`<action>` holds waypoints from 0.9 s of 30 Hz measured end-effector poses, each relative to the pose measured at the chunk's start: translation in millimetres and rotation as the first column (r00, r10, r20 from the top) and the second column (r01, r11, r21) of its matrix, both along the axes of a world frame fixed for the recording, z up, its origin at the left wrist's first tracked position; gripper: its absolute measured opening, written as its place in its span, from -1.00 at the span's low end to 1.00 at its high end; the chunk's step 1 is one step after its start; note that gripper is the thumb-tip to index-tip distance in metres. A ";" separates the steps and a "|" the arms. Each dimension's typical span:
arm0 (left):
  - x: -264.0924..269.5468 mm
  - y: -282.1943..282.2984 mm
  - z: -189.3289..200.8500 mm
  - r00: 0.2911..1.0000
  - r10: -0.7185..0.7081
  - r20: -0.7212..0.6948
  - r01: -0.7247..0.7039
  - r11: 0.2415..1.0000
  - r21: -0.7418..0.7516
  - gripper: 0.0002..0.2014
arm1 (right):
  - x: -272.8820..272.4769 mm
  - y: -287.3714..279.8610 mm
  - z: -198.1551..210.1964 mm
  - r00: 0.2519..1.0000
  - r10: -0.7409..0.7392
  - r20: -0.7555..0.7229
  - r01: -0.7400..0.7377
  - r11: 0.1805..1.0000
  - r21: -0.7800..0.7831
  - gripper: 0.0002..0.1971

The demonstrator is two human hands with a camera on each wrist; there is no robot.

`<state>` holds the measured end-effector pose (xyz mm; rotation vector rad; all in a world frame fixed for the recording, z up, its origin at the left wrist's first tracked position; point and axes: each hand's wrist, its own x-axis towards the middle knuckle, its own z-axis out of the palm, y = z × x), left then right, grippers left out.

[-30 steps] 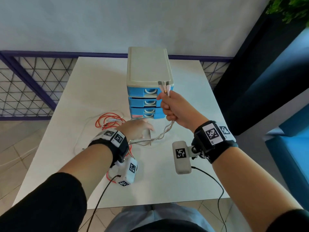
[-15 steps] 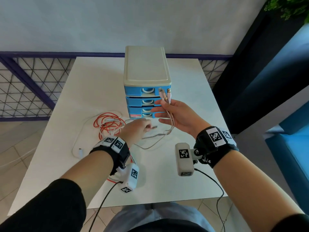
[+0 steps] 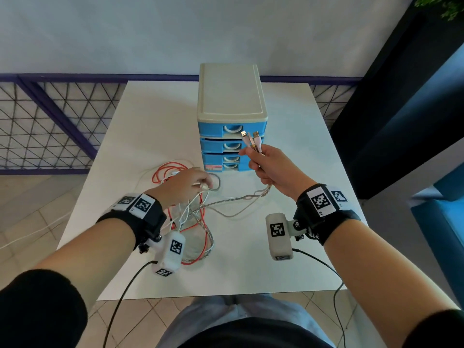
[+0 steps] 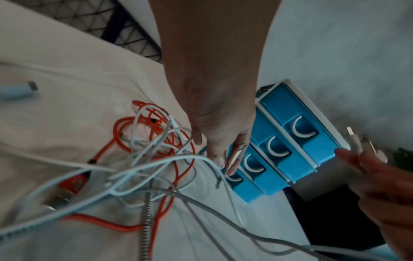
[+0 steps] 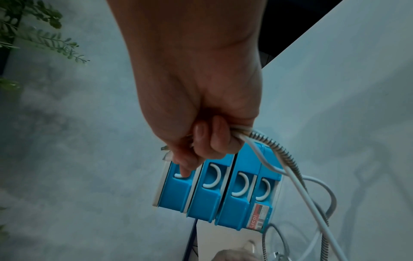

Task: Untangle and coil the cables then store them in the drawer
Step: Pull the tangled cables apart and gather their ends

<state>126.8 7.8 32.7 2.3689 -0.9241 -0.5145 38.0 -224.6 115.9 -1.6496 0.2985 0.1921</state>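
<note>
A tangle of orange, white and braided cables (image 3: 193,217) lies on the white table (image 3: 288,247) in front of a small drawer unit (image 3: 231,106) whose blue drawers are all closed. My left hand (image 3: 204,185) sits at the far edge of the tangle (image 4: 152,141) and pinches a white cable end (image 4: 234,157) between its fingertips. My right hand (image 3: 253,156) is raised before the drawer fronts (image 5: 223,190) and grips several cable ends, their plugs (image 3: 251,140) sticking up. A braided cable (image 5: 279,150) and a white one trail from that fist down to the tangle.
A light-blue plug (image 4: 17,90) on a white cable lies at the table's left side. A purple mesh railing (image 3: 50,126) runs behind the table. A dark panel and a blue seat (image 3: 447,222) stand to the right. A plant (image 5: 33,35) is nearby.
My right hand has dropped from the top drawer's level, still gripping the plugs. My left hand has reached into the tangle near the drawer unit's base and now pinches a white cable end.
</note>
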 end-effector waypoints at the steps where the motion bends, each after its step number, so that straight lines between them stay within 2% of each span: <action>1: 2.0 4.4 -4.0 0.999 -0.013 0.035 0.011 0.999 0.043 -0.74 | 0.2 1.5 -0.1 1.000 0.000 0.000 0.000 1.000 -0.011 -0.71; 4: -0.8 8.4 -5.8 0.997 0.004 0.078 -0.009 0.998 0.060 -0.71 | 0.4 4.1 1.5 1.000 -0.001 0.000 0.001 0.999 -0.045 -0.71; 8: -6.1 8.7 -7.4 0.977 -0.196 0.081 0.167 0.947 0.274 -0.65 | 0.0 4.2 3.2 1.000 -0.001 -0.003 0.001 0.996 -0.085 -0.72; 11: -10.5 9.1 -16.0 0.956 -0.268 0.121 0.199 0.893 0.403 -0.86 | -0.7 3.5 3.2 1.000 -0.009 -0.012 0.008 0.996 -0.093 -0.72; 15: -10.7 2.7 -14.8 0.941 -0.316 0.119 0.229 0.857 0.461 -0.90 | -2.4 2.3 0.9 1.000 -0.002 -0.022 0.000 0.994 -0.109 -0.72; 22: -9.2 -8.2 -7.2 0.850 -0.501 0.162 0.245 0.649 0.720 -0.79 | -5.2 4.2 2.5 0.999 0.016 -0.031 -0.020 0.990 -0.138 -0.70; 24: -9.6 -10.0 -3.0 0.868 -0.470 0.161 0.243 0.686 0.686 -0.79 | -4.4 5.1 4.6 0.999 0.027 -0.032 -0.032 0.988 -0.154 -0.70; 27: -6.8 -7.5 5.8 0.965 -0.260 0.035 0.217 0.868 0.447 -0.82 | -1.5 8.8 6.5 0.999 0.044 -0.023 -0.048 0.983 -0.180 -0.69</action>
